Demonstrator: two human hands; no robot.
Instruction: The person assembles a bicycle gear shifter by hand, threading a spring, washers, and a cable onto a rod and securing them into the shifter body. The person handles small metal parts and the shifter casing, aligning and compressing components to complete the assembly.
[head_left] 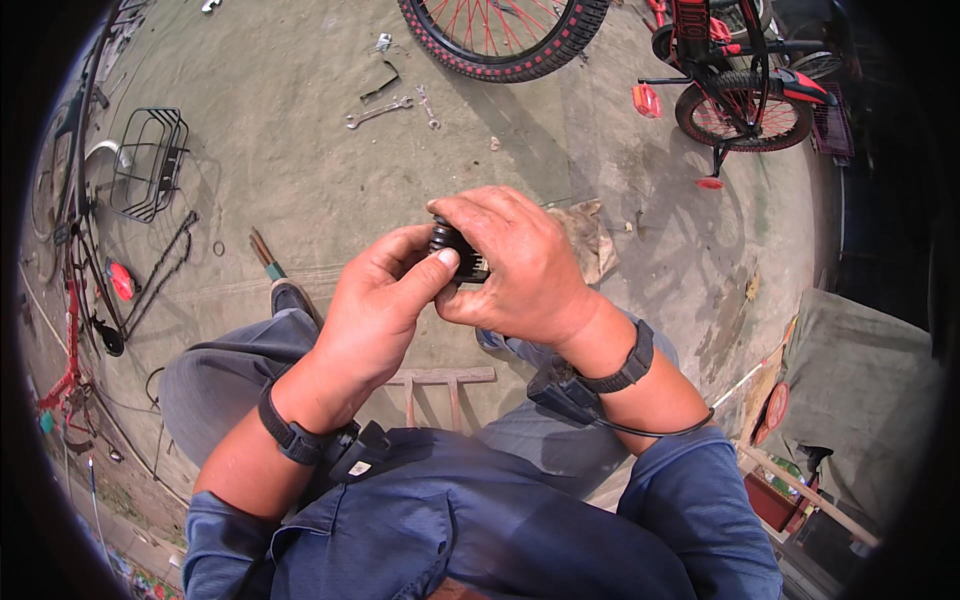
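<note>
Above my lap, both hands hold a small black ribbed part (457,246) with a toothed, pale-lined edge; its exact kind does not show. My left hand (385,285) grips it from the left, the thumb pressed on its near side. Curled over its top and right side are the fingers of my right hand (525,262), with the thumb underneath. Much of the part is hidden by my fingers. Beyond my hands, a combination wrench (380,113) and a smaller wrench (428,107) lie on the ground.
A bicycle wheel (505,40) with red spokes is at the top, beside a red-and-black bicycle (740,100). On the left lie a black wire basket (147,165), a chain (160,275) and a screwdriver-like tool (266,254). A brown rag (588,238) lies past my right hand.
</note>
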